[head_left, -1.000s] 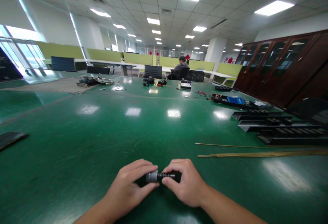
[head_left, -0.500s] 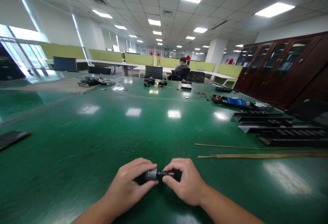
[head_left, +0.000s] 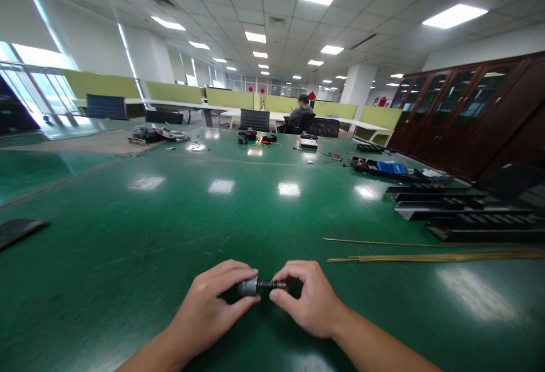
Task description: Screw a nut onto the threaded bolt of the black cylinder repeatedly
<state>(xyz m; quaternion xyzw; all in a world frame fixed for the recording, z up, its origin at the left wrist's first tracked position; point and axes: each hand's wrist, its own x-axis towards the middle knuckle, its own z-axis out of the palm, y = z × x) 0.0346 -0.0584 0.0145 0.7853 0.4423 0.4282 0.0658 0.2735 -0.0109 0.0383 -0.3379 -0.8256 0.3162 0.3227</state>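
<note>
My left hand [head_left: 217, 298] is closed around a grey metal cylinder [head_left: 247, 287], thumb below it and fingers above. From the cylinder's right end a thin dark ribbed shaft [head_left: 266, 285] sticks out sideways. The thumb and forefinger of my right hand [head_left: 309, 301] pinch this shaft near its free end. Both hands are low over the green tabletop [head_left: 238, 224], with the part lying roughly level between them. Fingers cover some of the cylinder and shaft, so the part's exact kind is unclear.
Thin brass-coloured rods [head_left: 404, 258] lie to the right, below several black metal channels [head_left: 451, 210]. A dark flat object [head_left: 21, 231] is at the left edge. Electronic parts [head_left: 255, 137] and a blue-and-black assembly [head_left: 389, 168] lie farther back. A person [head_left: 301, 115] sits beyond the table.
The cylinder and its shaft have shifted slightly left and up along with the left hand. The right hand still pinches the shaft, its fingers barely moved. The whole view has drifted slightly.
</note>
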